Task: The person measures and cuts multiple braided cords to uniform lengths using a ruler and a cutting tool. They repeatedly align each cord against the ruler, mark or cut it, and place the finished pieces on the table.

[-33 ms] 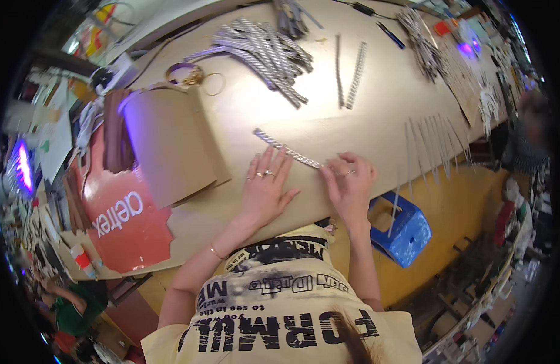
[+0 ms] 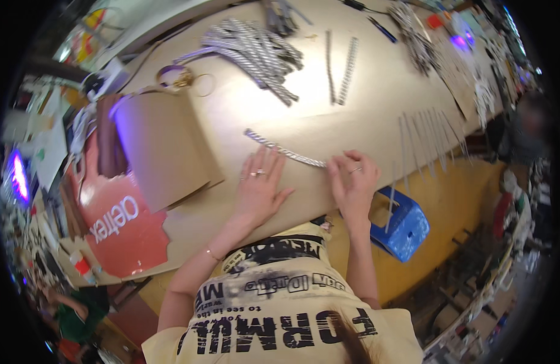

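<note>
A silvery braided strip [image 2: 300, 159] lies in a shallow curve on the table near its front edge. Flat on the tabletop, my left hand [image 2: 260, 188] has its fingers stretched out, and the fingertips press on the strip's left part. The strip's left end sticks out beyond those fingertips. At the other end, my right hand [image 2: 357, 182] pinches the strip between thumb and fingers, which hide its tip. Farther back, two separate strips lie side by side, a thin dark one [image 2: 329, 67] and a wider patterned one [image 2: 348, 71].
A heap of similar braided strips [image 2: 255, 57] lies at the back. Folded brown card [image 2: 161, 145] and a red sheet [image 2: 131, 233] cover the left side. Thin grey strips [image 2: 422, 142] hang over the right edge, above a blue stool [image 2: 404, 227]. A pen [image 2: 382, 29] lies farther back.
My right hand has shifted slightly right, away from my left hand, and more of the strip shows between them. The whole view has moved a little.
</note>
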Tool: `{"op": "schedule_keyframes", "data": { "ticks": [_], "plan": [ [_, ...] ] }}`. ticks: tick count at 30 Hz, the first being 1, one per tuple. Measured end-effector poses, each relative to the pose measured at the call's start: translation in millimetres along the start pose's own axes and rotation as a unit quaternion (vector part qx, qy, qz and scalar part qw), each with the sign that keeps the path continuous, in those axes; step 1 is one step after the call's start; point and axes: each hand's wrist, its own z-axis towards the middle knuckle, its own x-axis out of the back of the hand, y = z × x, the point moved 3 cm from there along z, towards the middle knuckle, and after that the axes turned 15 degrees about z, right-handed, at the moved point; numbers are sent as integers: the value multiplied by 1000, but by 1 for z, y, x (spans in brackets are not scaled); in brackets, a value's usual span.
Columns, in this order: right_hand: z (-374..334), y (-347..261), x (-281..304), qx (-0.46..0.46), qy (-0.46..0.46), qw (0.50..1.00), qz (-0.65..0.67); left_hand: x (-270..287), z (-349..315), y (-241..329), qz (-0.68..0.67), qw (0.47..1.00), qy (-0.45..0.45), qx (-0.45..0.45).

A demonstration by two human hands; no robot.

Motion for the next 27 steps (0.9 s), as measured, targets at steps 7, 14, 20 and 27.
{"op": "schedule_keyframes", "data": {
  "ticks": [7, 14, 20, 27],
  "plan": [
    [-25, 80, 86, -286, 181, 941, -18, 3, 12, -2, 8, 999, -33, -24],
    [-43, 99, 78, -376, 139, 916, -26, 6, 13, -2, 4, 999, -33, -21],
    [-31, 91, 79, -426, 112, 895, -72, 9, 14, -1, 4, 999, -43, -25],
    [4, 29, 81, -333, 13, 925, -182, 14, 15, 2, 3, 998, -60, -24]
  ]
}}
